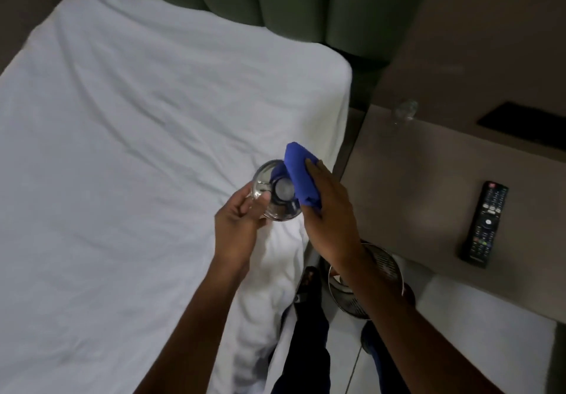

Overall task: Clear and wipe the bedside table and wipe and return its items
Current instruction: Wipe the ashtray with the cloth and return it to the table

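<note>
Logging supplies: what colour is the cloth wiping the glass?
Blue cloth, plain with no pattern, held in the right hand; head view.

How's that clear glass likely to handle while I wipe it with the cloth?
The glass looks smooth and rigid, so probably slippery in the left hand. Likely fragile if dropped, though the bed lies below. The blue cloth in the right hand should add grip.

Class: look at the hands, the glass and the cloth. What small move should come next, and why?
Probably turn the glass a little in the left hand, so the blue cloth pressed on by the right hand reaches a new part of it. The cloth covers only one side.
</note>
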Motion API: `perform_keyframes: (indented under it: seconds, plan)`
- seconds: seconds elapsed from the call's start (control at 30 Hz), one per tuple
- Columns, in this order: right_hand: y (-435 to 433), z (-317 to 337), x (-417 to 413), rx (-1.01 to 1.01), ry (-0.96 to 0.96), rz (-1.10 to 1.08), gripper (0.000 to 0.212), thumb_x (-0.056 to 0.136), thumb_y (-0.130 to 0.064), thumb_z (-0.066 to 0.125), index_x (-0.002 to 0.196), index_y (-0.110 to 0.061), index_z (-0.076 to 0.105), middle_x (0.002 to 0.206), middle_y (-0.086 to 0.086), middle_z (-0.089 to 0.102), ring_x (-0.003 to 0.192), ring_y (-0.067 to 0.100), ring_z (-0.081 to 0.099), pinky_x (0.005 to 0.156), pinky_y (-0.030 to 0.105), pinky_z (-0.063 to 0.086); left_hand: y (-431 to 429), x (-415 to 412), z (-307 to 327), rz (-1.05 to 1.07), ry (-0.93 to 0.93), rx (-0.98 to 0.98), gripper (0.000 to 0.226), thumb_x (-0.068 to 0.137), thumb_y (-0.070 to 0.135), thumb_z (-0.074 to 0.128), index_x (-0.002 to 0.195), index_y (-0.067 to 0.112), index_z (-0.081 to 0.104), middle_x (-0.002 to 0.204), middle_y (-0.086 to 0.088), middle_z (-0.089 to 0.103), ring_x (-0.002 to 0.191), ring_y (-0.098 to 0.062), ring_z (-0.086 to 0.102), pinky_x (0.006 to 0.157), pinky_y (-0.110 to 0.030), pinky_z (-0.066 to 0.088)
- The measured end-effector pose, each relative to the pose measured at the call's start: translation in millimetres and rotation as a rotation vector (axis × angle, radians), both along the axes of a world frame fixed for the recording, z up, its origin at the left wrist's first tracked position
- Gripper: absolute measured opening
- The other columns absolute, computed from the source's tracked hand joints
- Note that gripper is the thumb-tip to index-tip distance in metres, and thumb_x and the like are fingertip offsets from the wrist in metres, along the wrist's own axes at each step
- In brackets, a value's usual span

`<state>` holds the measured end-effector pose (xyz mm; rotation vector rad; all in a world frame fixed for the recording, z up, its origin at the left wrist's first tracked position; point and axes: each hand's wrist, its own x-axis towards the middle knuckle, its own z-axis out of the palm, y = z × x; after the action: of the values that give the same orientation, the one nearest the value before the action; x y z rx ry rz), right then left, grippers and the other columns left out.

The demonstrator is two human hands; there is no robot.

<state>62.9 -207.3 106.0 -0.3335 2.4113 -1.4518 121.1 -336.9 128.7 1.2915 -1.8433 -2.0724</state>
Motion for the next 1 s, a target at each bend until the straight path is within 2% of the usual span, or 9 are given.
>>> perform_keyframes:
  seconds: [0.13, 0.23, 0.37, 0.5, 0.53, 0.63, 0.77, 0.87, 1.0]
  plan:
    - [31.9, 3.9, -9.5, 0.265, 0.144, 0.007, 0.062, 0.081, -0.028, 0.035, 0.143, -0.022, 0.036, 0.152, 0.012, 0.035, 0.138, 0.036, 0.033, 0.102, 0.053, 0.039, 41.4, -20.8, -1.0, -0.173, 0.074, 0.17, 0.035, 0.095, 0.006, 0.054, 0.128, 0.013, 0.061, 0.112, -0.009, 0.073, 0.102, -0.02, 0.071, 0.078, -0.026, 0.058]
    - [55.6, 3.1, -5.0, 0.35, 0.214, 0.126, 0.066, 0.074, -0.021, 0.034, 0.139, -0.024, 0.043, 0.152, 0.011, 0.035, 0.14, 0.034, 0.03, 0.101, 0.052, 0.037, 67.4, -35.0, -5.8, -0.172, 0.024, 0.19, 0.035, 0.094, -0.001, 0.051, 0.124, 0.01, 0.064, 0.108, -0.013, 0.074, 0.098, -0.024, 0.071, 0.074, -0.027, 0.059]
    - [101.3, -3.4, 7.3, 0.381, 0.253, 0.159, 0.063, 0.073, -0.018, 0.04, 0.135, -0.026, 0.049, 0.15, 0.007, 0.039, 0.139, 0.029, 0.033, 0.103, 0.047, 0.037, 93.3, -58.5, -16.4, -0.023, -0.03, 0.3, 0.033, 0.089, -0.003, 0.053, 0.112, 0.014, 0.069, 0.105, -0.011, 0.072, 0.089, -0.022, 0.067, 0.072, -0.027, 0.056]
    - [151.0, -19.8, 3.4, 0.558, 0.213, 0.093, 0.065, 0.072, -0.019, 0.065, 0.134, -0.026, 0.049, 0.149, 0.01, 0.04, 0.138, 0.031, 0.034, 0.102, 0.05, 0.039, 125.6, -74.8, -28.5, -0.017, -0.042, 0.359, 0.028, 0.094, 0.005, 0.055, 0.12, 0.007, 0.062, 0.096, -0.008, 0.068, 0.08, -0.016, 0.066, 0.08, -0.029, 0.057]
    - [161.9, -23.0, -0.5, 0.577, 0.181, 0.04, 0.063, 0.073, -0.021, 0.064, 0.134, -0.025, 0.049, 0.148, 0.012, 0.041, 0.137, 0.033, 0.035, 0.101, 0.052, 0.039, 135.8, -78.2, -31.9, -0.035, -0.043, 0.365, 0.027, 0.094, 0.006, 0.055, 0.12, 0.006, 0.061, 0.096, -0.008, 0.068, 0.08, -0.015, 0.066, 0.084, -0.031, 0.057]
    - [188.1, -26.8, -17.0, 0.61, 0.095, -0.114, 0.062, 0.075, -0.027, 0.045, 0.136, -0.023, 0.047, 0.149, 0.015, 0.039, 0.137, 0.035, 0.035, 0.098, 0.056, 0.038, 166.8, -86.3, -46.5, -0.165, -0.052, 0.349, 0.027, 0.095, 0.008, 0.054, 0.121, 0.007, 0.063, 0.1, -0.011, 0.07, 0.086, -0.019, 0.066, 0.08, -0.031, 0.058]
    - [220.4, -38.3, -42.7, 0.632, 0.018, -0.217, 0.062, 0.079, -0.023, 0.057, 0.14, -0.022, 0.043, 0.153, 0.015, 0.032, 0.141, 0.037, 0.027, 0.101, 0.06, 0.032, 220.3, -97.3, -64.0, -0.389, -0.104, 0.336, 0.03, 0.093, 0.005, 0.054, 0.12, 0.013, 0.064, 0.1, -0.01, 0.075, 0.087, -0.022, 0.072, 0.069, -0.028, 0.059]
    - [238.1, -52.5, -49.3, 0.592, 0.031, -0.134, 0.063, 0.074, -0.017, 0.063, 0.135, -0.024, 0.05, 0.151, 0.014, 0.037, 0.139, 0.035, 0.031, 0.1, 0.058, 0.034, 247.1, -118.1, -77.5, -0.389, -0.166, 0.335, 0.032, 0.091, 0.003, 0.051, 0.116, 0.018, 0.064, 0.1, -0.008, 0.073, 0.086, -0.02, 0.07, 0.066, -0.022, 0.058]
    - [267.4, -70.4, -39.7, 0.501, -0.029, -0.19, 0.057, 0.074, -0.012, 0.064, 0.129, -0.024, 0.055, 0.145, 0.015, 0.043, 0.132, 0.038, 0.04, 0.101, 0.057, 0.035, 257.1, -165.2, -115.1, -0.423, -0.181, 0.29, 0.036, 0.09, 0.0, 0.051, 0.124, 0.006, 0.059, 0.103, -0.011, 0.069, 0.084, -0.017, 0.065, 0.065, -0.02, 0.057]
